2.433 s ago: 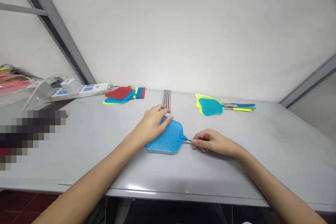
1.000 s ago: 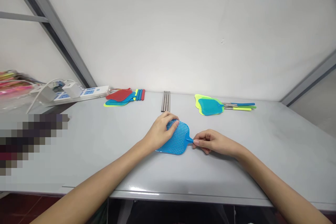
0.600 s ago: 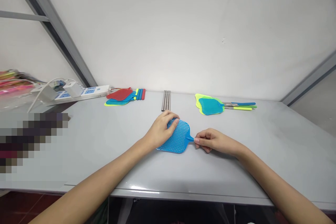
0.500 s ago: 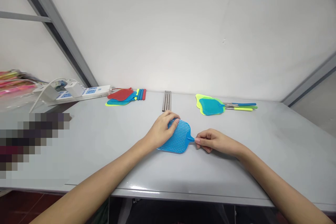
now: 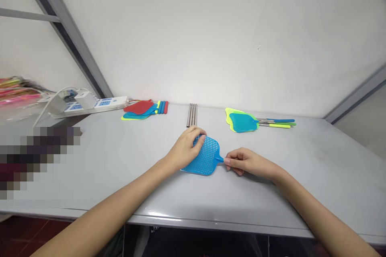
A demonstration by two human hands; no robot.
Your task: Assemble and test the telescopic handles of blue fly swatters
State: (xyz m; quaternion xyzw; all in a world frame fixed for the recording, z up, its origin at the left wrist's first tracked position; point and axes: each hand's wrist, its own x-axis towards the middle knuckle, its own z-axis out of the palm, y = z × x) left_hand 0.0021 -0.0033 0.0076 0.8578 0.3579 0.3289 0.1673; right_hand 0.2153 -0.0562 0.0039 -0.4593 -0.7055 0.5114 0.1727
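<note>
A blue perforated fly swatter head (image 5: 206, 156) is held just over the table's near middle, its short neck pointing right. My left hand (image 5: 187, 146) grips it from the left, thumb on the upper face and the other fingers over the far edge. At the tip of the neck, my right hand (image 5: 241, 160) is closed in a pinch of thumb and forefinger. Whether those fingers also hold something small there is hidden. Beyond my left hand lie several metal tubes (image 5: 192, 115) side by side.
At the back right lie fly swatters (image 5: 243, 122) with metal shafts and coloured handles. Loose red, blue and yellow swatter heads (image 5: 139, 107) and short coloured handle grips (image 5: 162, 107) are at the back left. Beside them sits a white power strip (image 5: 105, 104) with plugs and cables. A wall borders the table.
My hands and the blue swatter head keep practically the same position. Only the camera view has shifted slightly.
</note>
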